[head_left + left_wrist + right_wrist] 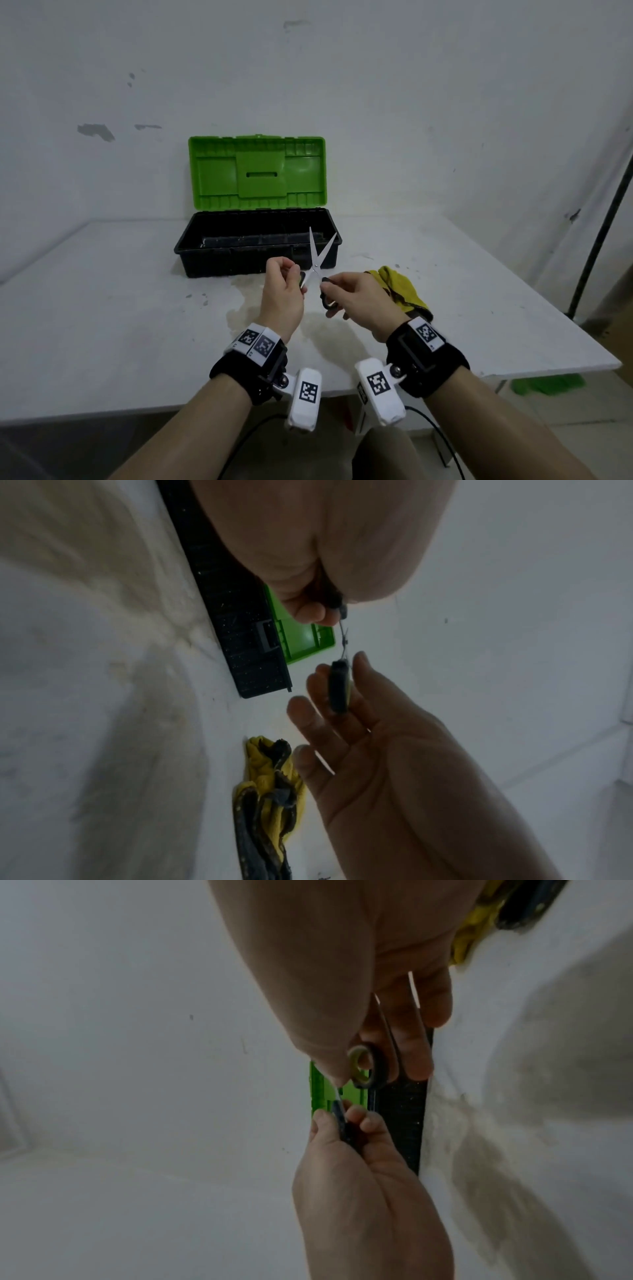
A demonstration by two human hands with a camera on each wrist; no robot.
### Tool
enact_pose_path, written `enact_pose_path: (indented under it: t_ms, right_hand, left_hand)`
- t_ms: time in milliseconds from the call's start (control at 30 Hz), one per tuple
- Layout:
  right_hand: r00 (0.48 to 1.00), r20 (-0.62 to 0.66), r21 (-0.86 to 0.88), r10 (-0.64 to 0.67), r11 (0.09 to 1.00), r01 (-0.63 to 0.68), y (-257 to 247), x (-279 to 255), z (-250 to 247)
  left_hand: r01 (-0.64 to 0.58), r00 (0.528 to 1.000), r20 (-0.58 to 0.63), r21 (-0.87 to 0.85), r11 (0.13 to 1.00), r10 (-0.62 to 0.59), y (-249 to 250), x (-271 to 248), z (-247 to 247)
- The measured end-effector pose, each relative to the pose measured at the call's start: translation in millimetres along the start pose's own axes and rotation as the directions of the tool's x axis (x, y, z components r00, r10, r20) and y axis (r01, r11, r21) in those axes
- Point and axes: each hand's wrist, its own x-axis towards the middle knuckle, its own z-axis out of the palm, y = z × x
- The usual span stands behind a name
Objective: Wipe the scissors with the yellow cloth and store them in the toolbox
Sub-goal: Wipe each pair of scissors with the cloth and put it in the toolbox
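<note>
on white table [102,325]: open toolbox [257,255]; hands hold scissors [318,263] apart

You're facing a white wall [376,102] showing grey chipped patches, and a stained white table [102,325] is stretching out beneath you. A dark pole [596,233] is leaning at the right, dim light falling evenly.

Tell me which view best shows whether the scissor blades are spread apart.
The head view: the scissors stand over the toolbox with both blades clearly splayed in a V. The left wrist view catches only a thin edge-on sliver near the pivot; the right wrist view shows mainly the handle loops, the blades mostly hidden.
</note>
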Motion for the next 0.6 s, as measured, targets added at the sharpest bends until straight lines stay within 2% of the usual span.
enact_pose_path:
  t_ms: [100,200,333,600]
  right_hand:
    - [1.0,-0.024,0.051,-0.014,0.999,0.015,-4.9,2.4,0.3]
    - [0.999,-0.032,0.031,-0.033,0.999,0.034,-8.3,5.7,-5.4]
    - [0.998,-0.032,-0.004,-0.049,0.999,0.049,-12.6,7.5,-8.3]
    - [0.996,-0.083,0.093,-0.045,0.994,0.053,-11.7,10.5,12.4]
  left_hand:
    - [0.001,1.0,0.028,0.013,1.0,-0.002,0.2,-3.3,-11.6]
    - [0.0,0.991,0.133,0.103,0.995,-0.014,0.1,-1.7,-31.0]
    - [0.025,0.967,0.252,0.089,0.996,-0.047,6.3,5.1,-51.1]
    - [0.092,0.965,0.248,-0.01,0.996,-0.086,13.1,8.9,-61.6]
